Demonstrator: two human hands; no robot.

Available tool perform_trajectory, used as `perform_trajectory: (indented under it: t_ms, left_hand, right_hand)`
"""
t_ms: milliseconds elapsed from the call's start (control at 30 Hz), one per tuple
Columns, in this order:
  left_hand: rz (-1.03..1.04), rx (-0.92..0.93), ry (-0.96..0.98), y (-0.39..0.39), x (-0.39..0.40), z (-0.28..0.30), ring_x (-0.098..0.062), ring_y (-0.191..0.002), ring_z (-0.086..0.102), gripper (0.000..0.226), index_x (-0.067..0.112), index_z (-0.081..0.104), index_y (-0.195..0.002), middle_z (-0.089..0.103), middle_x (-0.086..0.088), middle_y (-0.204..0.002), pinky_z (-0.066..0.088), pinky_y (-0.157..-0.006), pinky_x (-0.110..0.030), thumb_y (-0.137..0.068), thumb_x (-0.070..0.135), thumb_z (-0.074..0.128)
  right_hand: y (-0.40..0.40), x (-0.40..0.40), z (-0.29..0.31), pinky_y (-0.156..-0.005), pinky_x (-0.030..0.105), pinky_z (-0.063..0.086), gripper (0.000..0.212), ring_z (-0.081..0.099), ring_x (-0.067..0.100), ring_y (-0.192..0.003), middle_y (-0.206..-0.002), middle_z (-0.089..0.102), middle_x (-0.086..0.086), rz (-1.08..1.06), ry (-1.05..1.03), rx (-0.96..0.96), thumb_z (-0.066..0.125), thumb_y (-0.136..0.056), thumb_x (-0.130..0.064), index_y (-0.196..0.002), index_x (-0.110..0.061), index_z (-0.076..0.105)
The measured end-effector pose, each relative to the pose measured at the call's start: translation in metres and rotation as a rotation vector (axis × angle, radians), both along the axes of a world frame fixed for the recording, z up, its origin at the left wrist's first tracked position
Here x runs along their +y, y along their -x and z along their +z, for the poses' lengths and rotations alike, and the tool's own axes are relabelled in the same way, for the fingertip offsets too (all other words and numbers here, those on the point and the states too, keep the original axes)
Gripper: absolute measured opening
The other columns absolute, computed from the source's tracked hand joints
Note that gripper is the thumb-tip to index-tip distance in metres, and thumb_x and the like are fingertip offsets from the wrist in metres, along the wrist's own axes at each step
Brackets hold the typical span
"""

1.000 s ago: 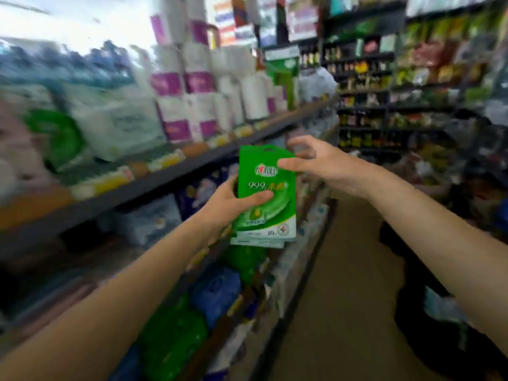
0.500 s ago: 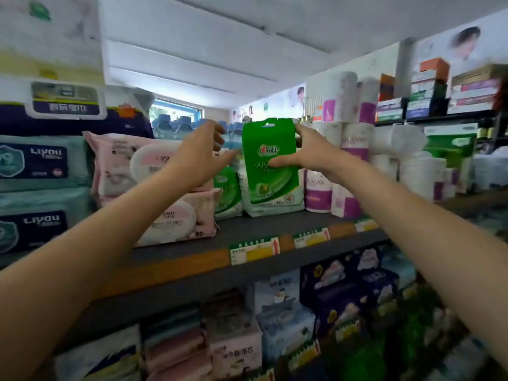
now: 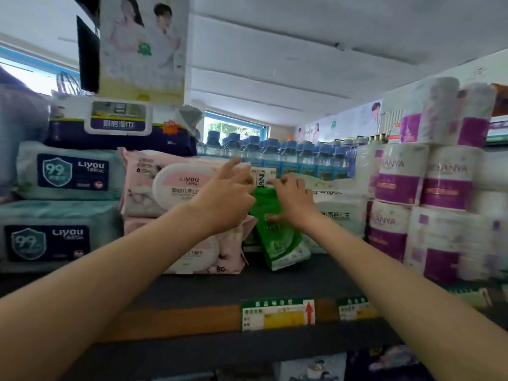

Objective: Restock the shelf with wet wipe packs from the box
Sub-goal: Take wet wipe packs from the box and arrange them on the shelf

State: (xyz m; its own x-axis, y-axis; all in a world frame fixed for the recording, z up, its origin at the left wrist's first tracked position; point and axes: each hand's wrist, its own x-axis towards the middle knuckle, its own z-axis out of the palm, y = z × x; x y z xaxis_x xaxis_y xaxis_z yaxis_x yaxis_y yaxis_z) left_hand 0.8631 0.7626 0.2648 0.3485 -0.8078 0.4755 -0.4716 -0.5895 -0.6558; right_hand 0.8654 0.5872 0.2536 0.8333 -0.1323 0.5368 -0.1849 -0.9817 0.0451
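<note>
A green wet wipe pack (image 3: 278, 237) stands on the dark shelf (image 3: 192, 287), its bottom leaning out toward me, between pink packs and white packs. My right hand (image 3: 294, 200) is closed over its top right edge. At the pack's top left corner is my left hand (image 3: 226, 200), fingers spread and reaching past it toward a white pack (image 3: 261, 176) behind; I cannot see its thumb. The pack's upper part is hidden by both hands. The box is out of view.
Pink wipe packs (image 3: 176, 188) and teal packs (image 3: 68, 174) are stacked to the left. White wipe packs (image 3: 339, 213) and purple-banded toilet roll packs (image 3: 428, 188) fill the right. Water bottles (image 3: 288, 156) stand behind. Price labels (image 3: 277, 314) line the shelf edge.
The green pack went from held up in front of the shelf down onto it, into the gap. Both hands moved in and closer together at its top, and my view came closer.
</note>
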Motion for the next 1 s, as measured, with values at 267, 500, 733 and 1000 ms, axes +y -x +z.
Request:
perform_trajectory:
  t_ms: [267,500,733,1000]
  left_hand:
    - [0.048,0.034,-0.099,-0.001,-0.01,-0.01,-0.018,-0.133,0.038,0.024,0.023,0.067,-0.106,0.066,0.009,-0.111,-0.013,-0.115,-0.055,-0.092,0.028,0.048]
    - [-0.002,-0.006,-0.107,-0.002,-0.003,-0.011,-0.019,-0.129,0.042,0.023,0.022,0.067,-0.104,0.067,0.008,-0.107,-0.02,-0.11,-0.052,-0.091,0.023,0.048]
    - [-0.055,-0.051,-0.1,-0.006,0.0,-0.014,-0.017,-0.126,0.045,0.023,0.025,0.065,-0.106,0.066,0.009,-0.106,-0.017,-0.114,-0.053,-0.096,0.028,0.045]
    - [-0.177,0.123,0.05,0.032,-0.007,-0.002,-0.021,-0.114,0.054,0.023,0.019,0.062,-0.109,0.063,0.001,-0.113,0.016,-0.115,-0.05,-0.094,0.017,0.044]
  right_hand:
    - [0.029,-0.003,-0.004,-0.107,0.043,0.036,0.098,0.03,0.032,-0.135,-0.151,0.018,0.01,0.036,-0.117,0.454,0.078,-0.071,-0.036,-0.147,-0.025,0.017]
    - [0.038,0.007,-0.021,-0.104,0.039,0.037,0.098,0.035,0.033,-0.131,-0.145,0.025,0.015,0.02,-0.152,0.377,0.08,-0.069,-0.026,-0.146,-0.026,0.02]
    - [0.011,0.019,-0.029,-0.087,0.04,0.051,0.077,0.05,0.035,-0.112,-0.138,0.025,0.019,-0.058,-0.064,0.217,0.065,-0.08,-0.008,-0.14,-0.027,0.02]
    - [0.095,0.028,-0.011,-0.096,0.041,0.045,0.069,0.047,0.032,-0.123,-0.144,0.033,0.015,-0.094,-0.173,0.238,0.057,-0.089,-0.02,-0.146,-0.019,0.018]
